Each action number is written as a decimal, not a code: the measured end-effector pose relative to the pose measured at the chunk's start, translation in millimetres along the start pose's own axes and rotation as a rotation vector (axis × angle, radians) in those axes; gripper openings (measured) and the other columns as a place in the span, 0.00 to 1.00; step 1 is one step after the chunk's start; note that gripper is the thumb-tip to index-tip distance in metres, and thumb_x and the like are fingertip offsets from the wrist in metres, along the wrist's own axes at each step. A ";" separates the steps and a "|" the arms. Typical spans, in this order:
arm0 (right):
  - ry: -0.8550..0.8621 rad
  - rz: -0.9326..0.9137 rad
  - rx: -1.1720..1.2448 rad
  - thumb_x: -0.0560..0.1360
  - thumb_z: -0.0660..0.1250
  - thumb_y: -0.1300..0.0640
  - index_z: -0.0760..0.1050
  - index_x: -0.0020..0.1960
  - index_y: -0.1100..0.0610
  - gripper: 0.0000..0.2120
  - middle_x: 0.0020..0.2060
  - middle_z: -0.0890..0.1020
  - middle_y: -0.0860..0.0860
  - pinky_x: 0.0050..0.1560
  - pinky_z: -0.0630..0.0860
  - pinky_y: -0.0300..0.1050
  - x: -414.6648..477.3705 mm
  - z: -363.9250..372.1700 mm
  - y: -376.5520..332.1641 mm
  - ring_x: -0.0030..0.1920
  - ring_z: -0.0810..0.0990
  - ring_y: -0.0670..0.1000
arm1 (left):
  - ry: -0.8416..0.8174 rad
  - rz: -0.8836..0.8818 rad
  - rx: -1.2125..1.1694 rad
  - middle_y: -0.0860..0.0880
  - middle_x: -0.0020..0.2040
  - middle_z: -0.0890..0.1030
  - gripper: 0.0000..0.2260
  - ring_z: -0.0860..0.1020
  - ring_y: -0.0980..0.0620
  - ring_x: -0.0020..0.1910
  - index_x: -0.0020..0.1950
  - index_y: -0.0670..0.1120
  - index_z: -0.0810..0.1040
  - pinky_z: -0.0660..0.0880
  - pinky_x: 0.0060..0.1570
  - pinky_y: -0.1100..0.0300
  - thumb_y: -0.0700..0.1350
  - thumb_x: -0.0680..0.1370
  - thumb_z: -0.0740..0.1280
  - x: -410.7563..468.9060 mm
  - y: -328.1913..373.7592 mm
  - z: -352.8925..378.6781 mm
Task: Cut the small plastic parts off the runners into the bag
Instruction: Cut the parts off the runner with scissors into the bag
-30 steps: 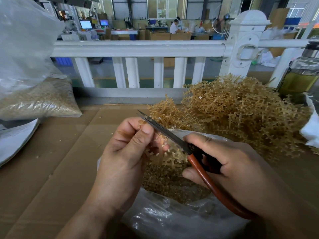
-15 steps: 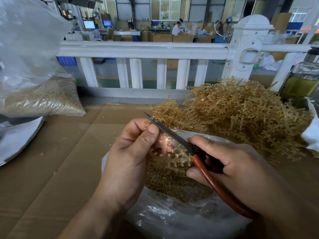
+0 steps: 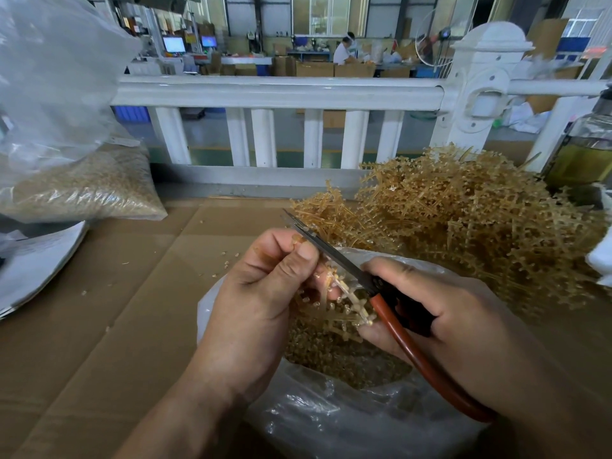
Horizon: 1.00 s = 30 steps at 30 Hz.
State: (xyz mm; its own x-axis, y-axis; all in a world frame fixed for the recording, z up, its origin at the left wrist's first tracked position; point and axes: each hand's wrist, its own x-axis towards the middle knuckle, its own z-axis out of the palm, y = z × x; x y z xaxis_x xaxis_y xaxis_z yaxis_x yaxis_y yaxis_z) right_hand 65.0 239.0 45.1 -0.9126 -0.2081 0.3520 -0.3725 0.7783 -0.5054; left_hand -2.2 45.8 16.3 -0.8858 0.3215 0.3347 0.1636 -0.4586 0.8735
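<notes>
Nearest to me, the clear bag (image 3: 331, 422) sits open on the desk (image 3: 116, 309), its mouth directly beneath the work and a bed of cut parts (image 3: 347, 359) already inside. My left hand (image 3: 265, 293) is clenched on the runner (image 3: 356, 306), thumb and forefinger pinching its upper end while the branches hang down over the bag mouth. My right hand (image 3: 463, 323) is wrapped round the red handle of the scissors (image 3: 374, 286), forefinger laid along the top. The blades run up and leftward past the left thumb, lying close together; I cannot tell whether a part sits between them. Assessment of the runner: very light, thin, translucent amber plastic, springy in the stem and likely brittle at the small gates where each part joins. It should be held by the bare central stem, never by the parts themselves, and close to the cut so the branch does not flex away from the blade. The parts are tiny and smooth; I judge they will jump when severed, so the cut belongs low over the bag. Stray pieces (image 3: 225, 260) on the desk beyond the left hand support that concern. Further back on the right lies the pile of runners (image 3: 463, 220), tangled and interlocked; lifting one will probably drag its neighbours. Far left stands a filled bag (image 3: 86, 190), and behind everything a white railing (image 3: 281, 91).
</notes>
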 end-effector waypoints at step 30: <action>0.011 0.021 -0.029 0.68 0.58 0.22 0.68 0.63 0.31 0.27 0.44 0.79 0.38 0.42 0.73 0.33 -0.4 3.3 1.2 0.42 0.79 0.40 | 0.092 0.034 0.019 0.43 0.38 0.79 0.04 0.76 0.47 0.36 0.47 0.46 0.78 0.76 0.37 0.56 0.46 0.79 0.67 -1.4 -0.3 -2.1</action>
State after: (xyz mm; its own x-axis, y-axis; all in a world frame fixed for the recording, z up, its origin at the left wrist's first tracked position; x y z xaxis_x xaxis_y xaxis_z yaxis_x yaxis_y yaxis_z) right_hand 64.3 238.0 41.8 -0.9182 -0.1849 0.3504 -0.3478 0.7997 -0.4895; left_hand -1.9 43.7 14.8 -0.9157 0.2278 0.3310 0.2018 -0.4516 0.8691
